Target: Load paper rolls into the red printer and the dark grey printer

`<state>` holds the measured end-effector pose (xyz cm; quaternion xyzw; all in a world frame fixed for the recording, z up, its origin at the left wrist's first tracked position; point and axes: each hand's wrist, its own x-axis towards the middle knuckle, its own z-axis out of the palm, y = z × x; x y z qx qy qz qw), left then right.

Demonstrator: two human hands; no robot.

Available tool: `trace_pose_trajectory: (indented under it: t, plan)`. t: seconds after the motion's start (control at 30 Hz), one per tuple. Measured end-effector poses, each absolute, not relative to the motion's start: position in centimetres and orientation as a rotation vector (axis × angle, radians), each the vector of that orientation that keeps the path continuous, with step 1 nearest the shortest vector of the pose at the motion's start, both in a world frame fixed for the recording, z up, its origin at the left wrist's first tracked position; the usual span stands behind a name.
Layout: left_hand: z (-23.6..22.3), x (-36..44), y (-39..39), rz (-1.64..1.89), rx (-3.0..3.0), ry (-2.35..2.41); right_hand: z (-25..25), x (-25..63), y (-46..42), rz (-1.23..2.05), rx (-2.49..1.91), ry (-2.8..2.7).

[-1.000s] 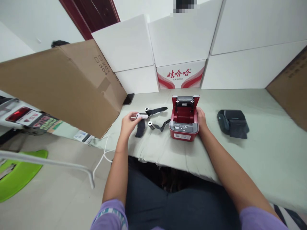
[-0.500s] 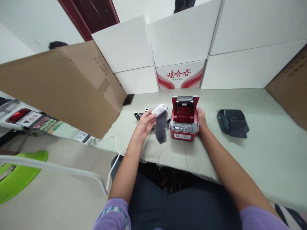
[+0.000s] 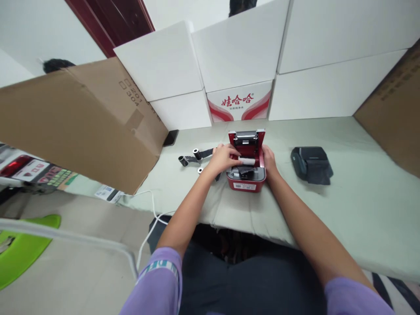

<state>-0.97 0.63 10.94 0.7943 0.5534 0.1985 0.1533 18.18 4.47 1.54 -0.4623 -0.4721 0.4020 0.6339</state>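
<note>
A small red receipt printer (image 3: 244,187) stands on the cloth-covered table with its lid (image 3: 246,139) raised. My left hand (image 3: 223,159) reaches in from the left, its fingers closed on the end of a white paper roll (image 3: 246,161) lying in the printer's bay. The roll's dark loose tail (image 3: 244,173) lies over the printer's front edge. Against the right wall of the printer, my right hand (image 3: 269,162) grips the casing; its fingertips are partly hidden behind it.
Left of the printer lie several small rolls with dark strips (image 3: 196,154). A black portable printer (image 3: 311,164) with a dark strip sits to the right. White boxes (image 3: 239,57) wall the back, a cardboard panel (image 3: 98,118) the left. A phone (image 3: 171,138) lies near the panel.
My left hand has carried the paper roll rightward and down into the open printer; its dark tail now drapes over the front. My right hand stays at the printer's side. The view shifted slightly.
</note>
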Motion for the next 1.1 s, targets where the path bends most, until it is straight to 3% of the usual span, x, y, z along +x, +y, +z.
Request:
trace_pose_trajectory:
  t: [0.27, 0.53, 0.73, 1.1]
  plan:
    - [12.8, 0.3, 0.3, 0.131, 2.397, 1.729, 1.6, 18.3, 4.6, 0.931, -0.925, -1.046]
    - [11.2, -2.2, -5.3, 0.667, 2.573, 1.271, 1.2, 19.1, 4.8, 0.982, -0.817, -1.101]
    - [9.3, -1.7, -6.9, 1.016, 2.793, 1.291, 3.0, 19.6, 3.5, 1.036, -0.76, -1.067]
    - [9.5, -0.5, -7.0, 1.022, 2.391, 1.435, 3.4, 20.2, 3.0, 1.293, -0.806, -1.27]
